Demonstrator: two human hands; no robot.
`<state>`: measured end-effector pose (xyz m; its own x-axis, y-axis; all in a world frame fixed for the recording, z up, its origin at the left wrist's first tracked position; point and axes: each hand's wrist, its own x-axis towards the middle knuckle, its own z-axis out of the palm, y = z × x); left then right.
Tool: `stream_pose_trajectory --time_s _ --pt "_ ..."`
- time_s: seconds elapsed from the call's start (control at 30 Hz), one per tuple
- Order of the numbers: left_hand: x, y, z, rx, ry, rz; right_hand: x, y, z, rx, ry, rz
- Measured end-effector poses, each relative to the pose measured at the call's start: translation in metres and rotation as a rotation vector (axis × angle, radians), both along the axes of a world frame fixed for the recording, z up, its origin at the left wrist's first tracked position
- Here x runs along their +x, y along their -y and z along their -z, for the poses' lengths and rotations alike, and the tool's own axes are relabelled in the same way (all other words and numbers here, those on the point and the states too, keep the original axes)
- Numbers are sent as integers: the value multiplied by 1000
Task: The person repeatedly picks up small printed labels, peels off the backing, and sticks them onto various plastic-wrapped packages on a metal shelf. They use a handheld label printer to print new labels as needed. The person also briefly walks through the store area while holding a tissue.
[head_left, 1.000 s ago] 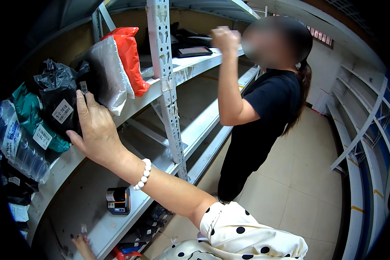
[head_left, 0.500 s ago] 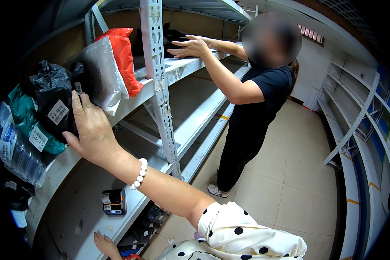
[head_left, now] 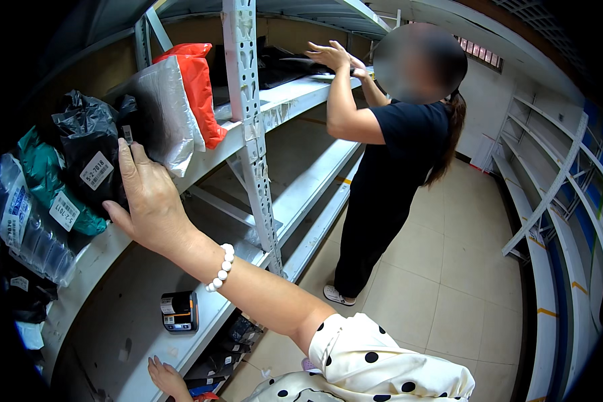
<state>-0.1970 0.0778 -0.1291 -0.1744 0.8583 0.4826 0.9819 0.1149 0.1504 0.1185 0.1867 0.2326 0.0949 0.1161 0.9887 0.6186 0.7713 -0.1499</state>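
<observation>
My right hand (head_left: 151, 201), a white bead bracelet at its wrist, reaches to the upper shelf. Its fingers are spread and lie against a black plastic parcel (head_left: 90, 144) with a white label. A silver-white parcel (head_left: 171, 110) and a red parcel (head_left: 197, 100) stand just beyond it. Left of the black parcel are a green parcel (head_left: 43, 167) and a clear pack of plastic containers (head_left: 37, 241). My left hand (head_left: 169, 380), partly out of frame, rests with fingers stretched out at the lower shelf's edge. Near it sits a small black label printer (head_left: 179, 311).
A perforated upright post (head_left: 248, 120) divides the shelving. Past it, a person in dark clothes (head_left: 382, 181) stands in the aisle with raised hands (head_left: 338, 57), beside black parcels (head_left: 285, 67). Lower down lie several dark labelled parcels (head_left: 224, 352). Another rack (head_left: 549, 181) lines the right side.
The other person has drawn their hands back and up from the shelf and turned slightly. My view has shifted a little; my hands keep their places at the parcel and shelf edge.
</observation>
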Motion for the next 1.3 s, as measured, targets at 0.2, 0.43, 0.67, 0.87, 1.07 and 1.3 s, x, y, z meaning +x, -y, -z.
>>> stream_pose_trajectory --time_s 0.2,0.43,0.67,0.87,1.07,1.3 --pt "0 0 1 -1 9 0 0 0 0 -15 1 1" --pt "3 1 -3 -21 23 -16 0 0 1 1 5 14" --pt "2 1 -3 -22 19 -21 0 -1 0 2 -1 7" --pt "1 -1 0 -32 18 -25 0 1 0 18 1 0" --pt "1 0 0 -27 18 -30 1 0 0 12 4 -18" --pt "-1 2 4 -42 21 -28 2 8 0 30 -1 -41"
